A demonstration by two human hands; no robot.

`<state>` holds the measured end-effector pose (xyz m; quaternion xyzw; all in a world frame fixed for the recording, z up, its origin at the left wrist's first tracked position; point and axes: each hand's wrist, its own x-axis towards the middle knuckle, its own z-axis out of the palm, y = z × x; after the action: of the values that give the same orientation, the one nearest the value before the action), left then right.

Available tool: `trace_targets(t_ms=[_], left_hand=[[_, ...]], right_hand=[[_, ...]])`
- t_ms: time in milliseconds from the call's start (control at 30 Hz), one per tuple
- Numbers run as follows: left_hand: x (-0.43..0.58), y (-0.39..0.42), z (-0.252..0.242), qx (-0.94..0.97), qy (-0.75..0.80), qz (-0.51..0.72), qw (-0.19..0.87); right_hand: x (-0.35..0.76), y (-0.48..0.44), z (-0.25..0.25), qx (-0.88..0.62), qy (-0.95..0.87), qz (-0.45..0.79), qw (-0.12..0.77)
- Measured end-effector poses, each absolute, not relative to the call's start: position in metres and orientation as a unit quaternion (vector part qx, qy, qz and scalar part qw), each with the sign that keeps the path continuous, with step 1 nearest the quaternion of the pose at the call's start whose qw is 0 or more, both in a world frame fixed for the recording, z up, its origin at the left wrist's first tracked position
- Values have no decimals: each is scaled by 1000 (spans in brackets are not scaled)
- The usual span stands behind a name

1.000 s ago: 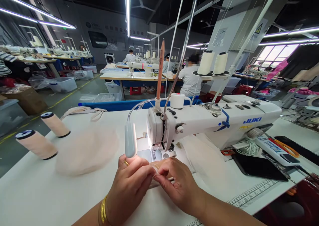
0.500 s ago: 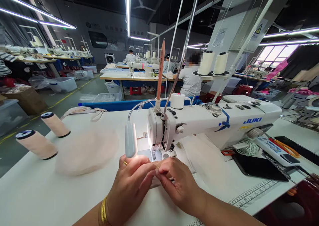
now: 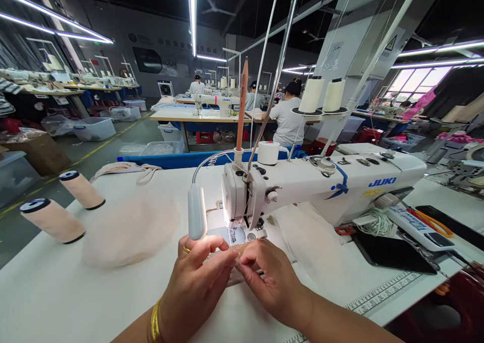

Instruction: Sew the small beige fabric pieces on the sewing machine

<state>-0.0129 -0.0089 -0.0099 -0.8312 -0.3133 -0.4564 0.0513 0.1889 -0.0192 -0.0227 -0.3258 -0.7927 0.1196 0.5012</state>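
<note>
Left hand (image 3: 196, 277) has spread slightly; it and right hand (image 3: 270, 282) closely pinch sheer fabric (image 3: 239, 252), six o'clock of presser foot (image 3: 233, 236); uneven tension could cause puckering.

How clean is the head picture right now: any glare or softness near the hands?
Head view: the lamp brightens the left hand; the thin material pinched between it and the right hand is too small to read clearly. Head view: the sheer fabric at left looks soft-edged on the white table; overhead tubes burn out white.
</note>
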Motion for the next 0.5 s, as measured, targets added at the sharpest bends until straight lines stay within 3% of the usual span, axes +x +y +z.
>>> trace_targets(t_ms=[500], left_hand=[[-11, -10, -7, -824, -313, -467, 72]], right_hand=[[188, -20, -22, -332, -792, 125, 496]])
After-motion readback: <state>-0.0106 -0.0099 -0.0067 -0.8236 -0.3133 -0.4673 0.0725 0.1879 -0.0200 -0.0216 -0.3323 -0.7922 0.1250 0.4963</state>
